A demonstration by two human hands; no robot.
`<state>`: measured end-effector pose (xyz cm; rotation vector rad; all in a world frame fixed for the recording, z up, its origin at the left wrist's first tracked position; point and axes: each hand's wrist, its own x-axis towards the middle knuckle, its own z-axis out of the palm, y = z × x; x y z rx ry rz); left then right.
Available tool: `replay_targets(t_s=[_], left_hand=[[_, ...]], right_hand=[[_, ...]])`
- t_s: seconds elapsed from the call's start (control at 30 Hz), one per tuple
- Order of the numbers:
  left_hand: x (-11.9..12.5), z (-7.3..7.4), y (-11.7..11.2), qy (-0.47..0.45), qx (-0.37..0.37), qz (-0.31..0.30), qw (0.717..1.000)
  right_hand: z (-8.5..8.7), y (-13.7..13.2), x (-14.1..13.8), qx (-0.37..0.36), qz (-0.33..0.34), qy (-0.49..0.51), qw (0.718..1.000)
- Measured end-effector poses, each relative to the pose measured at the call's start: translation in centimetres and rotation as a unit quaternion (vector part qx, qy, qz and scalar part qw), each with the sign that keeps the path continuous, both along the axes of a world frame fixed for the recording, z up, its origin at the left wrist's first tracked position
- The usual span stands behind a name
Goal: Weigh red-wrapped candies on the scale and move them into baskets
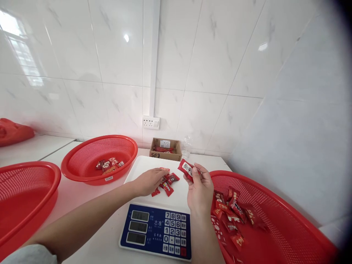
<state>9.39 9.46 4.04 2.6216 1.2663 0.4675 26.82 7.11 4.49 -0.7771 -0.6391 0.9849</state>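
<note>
In the head view my right hand point(200, 189) pinches a red wrapped candy point(186, 168) with white lettering, held above the scale's right side. My left hand point(151, 181) lies over a small pile of red wrapped candies point(167, 187) on the white weighing plate point(143, 165). Its fingers are stretched out, touching the pile and partly hiding it. Below the hands is the scale's blue panel point(155, 231), with number keys and three grey displays whose digits are too faint to read.
A red basket point(277, 189) at right holds several wrapped candies. Another red basket point(99, 141) at back left holds a few more. A third red basket point(30, 167) stands at far left. A cardboard box point(166, 156) sits by the tiled wall, under a socket point(151, 123).
</note>
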Motion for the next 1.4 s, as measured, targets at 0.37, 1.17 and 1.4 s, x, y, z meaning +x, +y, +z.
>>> replay_targets(t_s=[0.37, 1.17, 1.4], left_hand=[[-1.9, 0.0, -0.6, 0.038, -0.005, 0.04, 0.998], [2.3, -1.8, 1.9, 0.067, -0.042, 0.04, 0.996], [1.9, -1.5, 2.1, 0.023, -0.004, 0.015, 1.0]], right_hand=[[1.0, -0.2, 0.1, 0.012, 0.052, 0.152, 0.987], [1.1, -0.4, 0.1, 0.007, 0.056, 0.124, 0.991], [1.3, -0.5, 0.2, 0.005, 0.056, 0.122, 0.991]])
